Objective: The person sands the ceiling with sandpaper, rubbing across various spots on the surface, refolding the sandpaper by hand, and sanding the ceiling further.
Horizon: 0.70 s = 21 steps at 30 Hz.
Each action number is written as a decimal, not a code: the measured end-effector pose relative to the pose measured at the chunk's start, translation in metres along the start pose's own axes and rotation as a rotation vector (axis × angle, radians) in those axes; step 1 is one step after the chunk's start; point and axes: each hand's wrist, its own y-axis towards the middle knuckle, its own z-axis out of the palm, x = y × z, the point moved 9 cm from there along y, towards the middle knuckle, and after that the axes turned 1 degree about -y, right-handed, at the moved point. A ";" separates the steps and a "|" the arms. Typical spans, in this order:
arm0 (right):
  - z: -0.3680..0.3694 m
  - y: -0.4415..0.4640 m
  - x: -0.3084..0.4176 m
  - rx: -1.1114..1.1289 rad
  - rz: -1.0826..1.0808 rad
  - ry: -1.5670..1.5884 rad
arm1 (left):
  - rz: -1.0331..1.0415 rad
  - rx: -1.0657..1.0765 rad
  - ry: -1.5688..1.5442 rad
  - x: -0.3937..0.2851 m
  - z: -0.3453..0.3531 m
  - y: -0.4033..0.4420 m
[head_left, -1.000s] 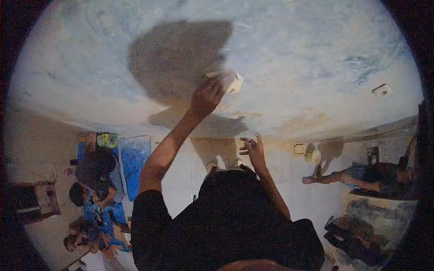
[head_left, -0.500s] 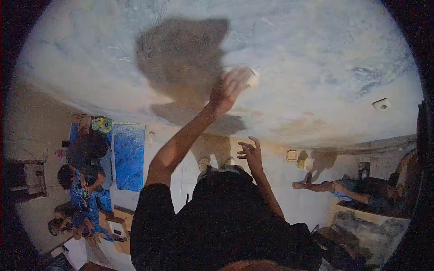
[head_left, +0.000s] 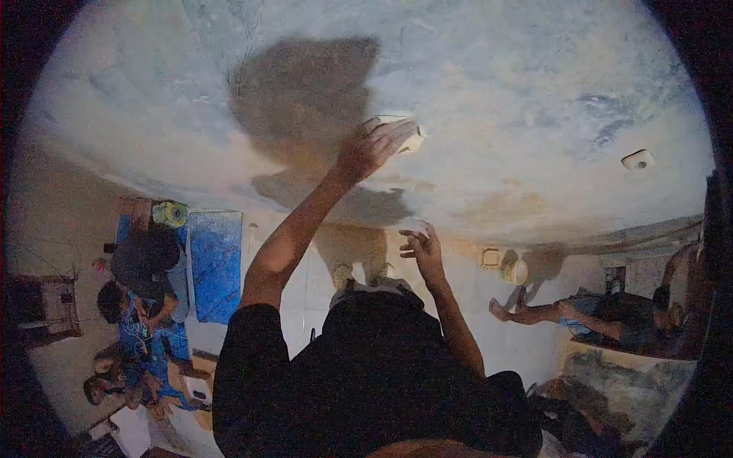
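My left hand [head_left: 379, 143] is stretched up against a pale blue, cloudy painted wall [head_left: 489, 99]. Its fingers lie over a flat whitish pad [head_left: 414, 142], whose edges show past them; what it is made of I cannot make out. Lower down, my right hand [head_left: 422, 248] is raised with the fingers bent and apart. A pale patch shows at its fingertips, too blurred to tell what it is. A large dark shadow falls on the wall beside my left hand.
On the right, another person [head_left: 611, 313] stretches an arm near a pale bucket [head_left: 518, 272]. At the left a person [head_left: 145, 259] bends beside a blue panel [head_left: 216, 267], with another person [head_left: 114, 374] below. A white fitting [head_left: 638, 159] sits on the wall.
My left hand has shifted slightly left along the wall with the pad, and more of the pad shows. The right hand has moved only a little, its fingers still bent.
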 end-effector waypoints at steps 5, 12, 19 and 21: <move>0.001 -0.001 -0.016 0.043 0.038 0.029 | -0.148 -0.090 0.106 0.000 -0.011 0.005; -0.002 -0.002 -0.026 0.081 0.075 0.002 | -0.066 -0.016 0.094 -0.008 0.005 0.005; -0.007 0.000 -0.021 0.059 0.112 0.016 | -0.179 -0.230 0.009 0.004 -0.009 0.006; -0.010 0.002 -0.022 0.032 0.085 0.024 | -0.082 -0.221 -0.120 0.011 -0.015 0.010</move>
